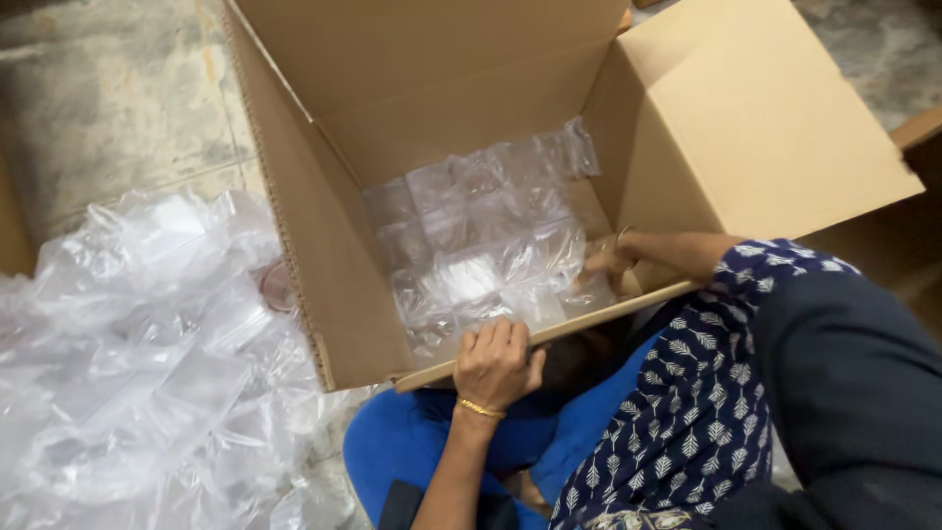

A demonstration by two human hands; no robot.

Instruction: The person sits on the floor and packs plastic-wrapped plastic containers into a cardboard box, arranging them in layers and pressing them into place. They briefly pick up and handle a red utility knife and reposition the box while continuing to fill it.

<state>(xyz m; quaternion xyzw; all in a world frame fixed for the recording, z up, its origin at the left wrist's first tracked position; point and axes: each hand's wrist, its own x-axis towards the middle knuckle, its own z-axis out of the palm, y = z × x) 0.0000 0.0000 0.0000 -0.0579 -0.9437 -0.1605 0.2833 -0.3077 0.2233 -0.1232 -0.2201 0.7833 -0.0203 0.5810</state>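
in the head view the left hand (497,363) curls its fingers over the near wall of the open cardboard box (324,265), gripping the edge, while the right hand (610,258) reaches inside, nearer to the clear plastic packets (481,236); whether its fingers pinch one i cannot tell. the packets lie flat in rows across the box floor, just left of the right fingers, glossy and crinkled, and a heap of loose clear plastic bags (137,363) sits on the floor left of the box.

Worn, mottled grey stone floor (108,98) with faint tile seams, dimly lit

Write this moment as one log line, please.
left hand: grips near edge of cardboard box | right hand: inside box, on clear plastic packets | plastic heap: on floor beside box
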